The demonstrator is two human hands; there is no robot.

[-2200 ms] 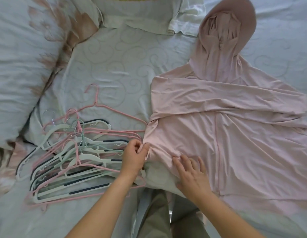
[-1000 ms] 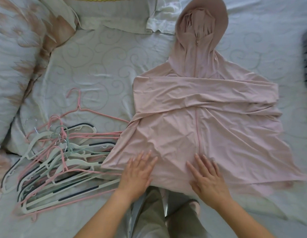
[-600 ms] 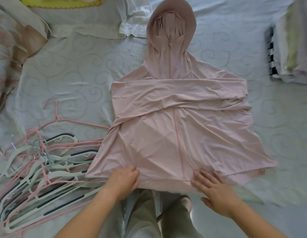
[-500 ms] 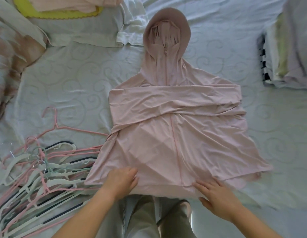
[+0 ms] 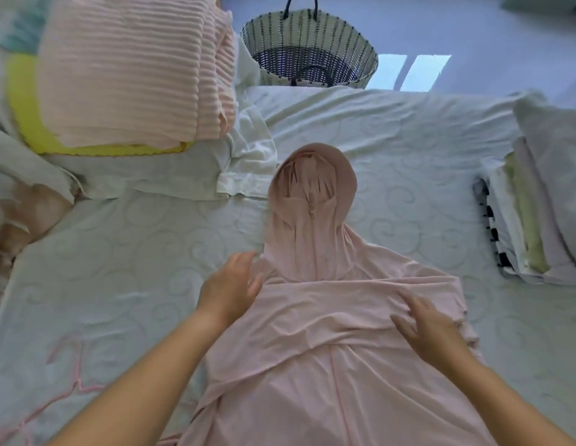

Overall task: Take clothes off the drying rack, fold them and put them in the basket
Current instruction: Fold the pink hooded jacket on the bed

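A pale pink hooded jacket [image 5: 325,355] lies flat on the white bedsheet [image 5: 125,252], zipper up, both sleeves folded across the chest and the hood pointing away from me. My left hand [image 5: 230,289] hovers with relaxed fingers at the jacket's left shoulder, beside the neck. My right hand [image 5: 431,329] rests with spread fingers on the folded sleeve at the right shoulder. A woven black-and-white basket [image 5: 309,49] with dark handles stands on the floor past the bed's far edge.
A folded pink ribbed garment [image 5: 135,69] lies on a yellow cloth [image 5: 25,117] at the far left, with white clothes [image 5: 248,162] beside it. A stack of folded clothes [image 5: 534,226] sits at the right. A pink hanger [image 5: 64,394] shows at the lower left.
Both hands left the jacket's bottom hem and moved up to its shoulders. The view tilted up, bringing in the basket and hiding most of the hangers.
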